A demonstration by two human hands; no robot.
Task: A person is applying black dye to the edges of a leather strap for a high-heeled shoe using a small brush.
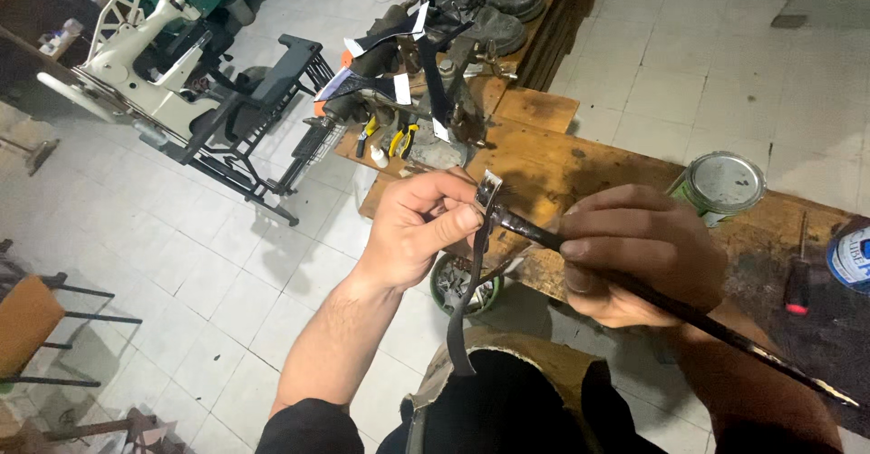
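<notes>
My left hand [419,227] pinches the top end of a narrow dark leather strap [464,313], which hangs down toward my lap. A pale glossy patch shows at the strap's top [489,187]. My right hand [639,255] grips a long dark brush handle [761,345] that runs off to the lower right. The brush tip [504,217] touches the strap just below my left fingertips. Both hands are held above the front edge of a worn wooden workbench [562,169].
A round tin [722,184] and a blue-labelled can [852,255] stand on the bench, with a red-handled screwdriver [797,284] between them. Behind lie pliers [402,137], leather pieces and boots [494,5]. A sewing machine [136,42] stands at the left. An open tin [462,284] sits on the tiled floor.
</notes>
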